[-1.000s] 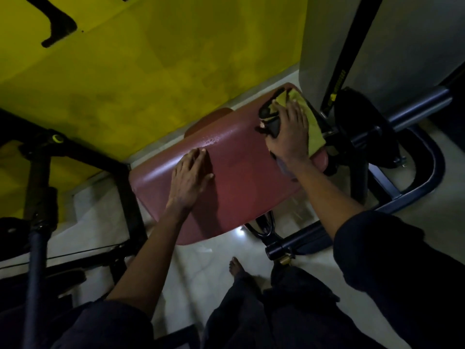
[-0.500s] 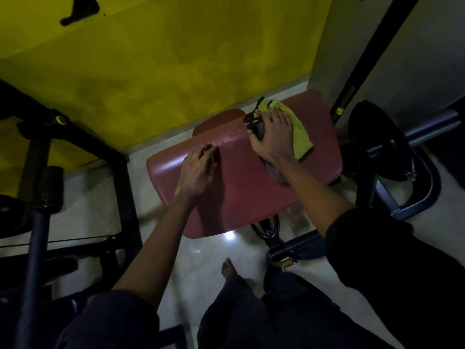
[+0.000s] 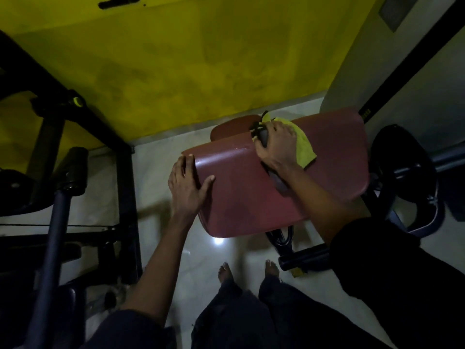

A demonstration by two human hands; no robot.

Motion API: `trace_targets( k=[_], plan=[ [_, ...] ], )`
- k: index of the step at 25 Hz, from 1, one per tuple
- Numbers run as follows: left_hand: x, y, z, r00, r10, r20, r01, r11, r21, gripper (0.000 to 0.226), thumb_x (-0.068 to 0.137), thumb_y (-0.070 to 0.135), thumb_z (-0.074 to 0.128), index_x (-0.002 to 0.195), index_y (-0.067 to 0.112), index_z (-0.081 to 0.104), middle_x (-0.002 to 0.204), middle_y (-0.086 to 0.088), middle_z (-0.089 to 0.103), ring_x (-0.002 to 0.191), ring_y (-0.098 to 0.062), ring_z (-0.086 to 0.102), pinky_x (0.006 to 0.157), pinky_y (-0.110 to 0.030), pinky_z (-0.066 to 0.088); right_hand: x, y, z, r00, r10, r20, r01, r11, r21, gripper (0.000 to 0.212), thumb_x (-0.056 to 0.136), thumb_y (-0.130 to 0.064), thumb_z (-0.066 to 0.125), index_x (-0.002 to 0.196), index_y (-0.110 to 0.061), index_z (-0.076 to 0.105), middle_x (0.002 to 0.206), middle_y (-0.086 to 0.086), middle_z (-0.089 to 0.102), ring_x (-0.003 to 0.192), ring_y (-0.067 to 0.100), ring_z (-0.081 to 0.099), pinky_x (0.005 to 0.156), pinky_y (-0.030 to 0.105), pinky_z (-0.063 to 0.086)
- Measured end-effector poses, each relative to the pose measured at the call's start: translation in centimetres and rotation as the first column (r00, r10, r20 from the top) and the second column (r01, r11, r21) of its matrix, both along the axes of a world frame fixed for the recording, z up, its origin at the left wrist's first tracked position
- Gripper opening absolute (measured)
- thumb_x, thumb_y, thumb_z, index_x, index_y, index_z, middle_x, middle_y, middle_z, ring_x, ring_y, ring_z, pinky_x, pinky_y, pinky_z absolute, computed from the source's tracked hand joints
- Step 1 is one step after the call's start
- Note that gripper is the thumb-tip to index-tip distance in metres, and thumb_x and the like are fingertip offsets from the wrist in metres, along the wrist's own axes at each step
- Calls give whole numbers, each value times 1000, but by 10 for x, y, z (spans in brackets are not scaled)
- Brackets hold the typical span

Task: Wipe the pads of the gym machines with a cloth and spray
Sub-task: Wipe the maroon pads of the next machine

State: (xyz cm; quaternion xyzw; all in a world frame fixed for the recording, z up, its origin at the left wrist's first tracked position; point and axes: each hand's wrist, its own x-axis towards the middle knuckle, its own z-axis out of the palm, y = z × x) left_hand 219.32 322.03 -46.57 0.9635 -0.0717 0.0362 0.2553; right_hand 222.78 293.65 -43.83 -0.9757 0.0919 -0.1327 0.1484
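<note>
Left hand [image 3: 187,183] grips the left edge of the maroon vinyl machine pad [image 3: 251,202], likely bracing it. Right hand [image 3: 276,144] clutches dark spray bottle [image 3: 263,138] over yellow cloth [image 3: 305,149], pressing it on the pad's far side.

You have no readable text, number or brand in this view. A small yellow label [image 3: 366,113] sits on the black strip [image 3: 402,71] just right of the red pad [image 3: 251,197], its marks too blurred to read. A grey plate [image 3: 396,11] on the wall at top right and a yellow tag [image 3: 298,272] on the floor [image 3: 206,273] are also illegible.
</note>
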Motion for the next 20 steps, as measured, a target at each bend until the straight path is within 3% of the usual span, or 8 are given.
trace_targets(
  k=[3,5,8,11,14,16,20],
  plan=[
    [-10,14,-6,972,128,-199,-173,959,-224,97,81,66,67,153,11,31,149,-13,47,136,-31,44,112,-48,36,-15,57,-4,990,142,-20,-143,989,-34,60,83,-52,59,129,-14,59,125,13,61,117,34,55,103,47,40],
    [-20,19,-6,943,75,-323,-201,904,-377,84,82,64,69,148,20,41,137,-3,60,123,-21,57,103,-39,47,-21,77,-4,973,230,-29,-231,972,-52,62,82,-51,61,132,-14,58,131,13,59,123,33,52,106,47,37],
    [-19,30,-6,921,-5,-389,-205,843,-498,74,81,55,75,145,29,47,124,9,64,109,-6,61,92,-31,52,10,99,10,958,260,-123,-268,962,-55,59,83,-53,56,128,-15,58,122,11,64,110,34,61,94,44,44],
    [-12,46,-20,863,-117,-492,-259,733,-629,78,80,54,76,148,37,43,137,8,60,120,-9,61,99,-38,53,35,122,23,928,298,-224,-321,944,-75,60,83,-54,51,127,-14,59,119,13,65,100,37,65,85,44,49],
    [-14,57,-27,796,-227,-561,-317,633,-706,70,86,46,74,148,41,41,137,7,61,123,-3,58,105,-38,50,13,126,19,903,395,-170,-411,909,-68,59,80,-49,60,129,-16,58,117,10,64,102,34,63,87,43,48],
    [-17,61,-30,770,-263,-581,-352,584,-731,60,95,33,67,149,36,43,127,8,68,118,-2,62,103,-33,51,-8,122,9,878,455,-151,-469,880,-77,66,76,-44,66,137,-19,55,128,11,59,114,33,57,97,44,43],
    [-28,65,-41,727,-307,-615,-410,525,-746,45,102,24,56,144,38,50,115,1,74,112,-17,67,97,-34,52,-8,131,9,869,462,-178,-479,875,-65,71,75,-38,72,141,-23,53,141,14,54,127,33,51,105,44,38]
  ],
)
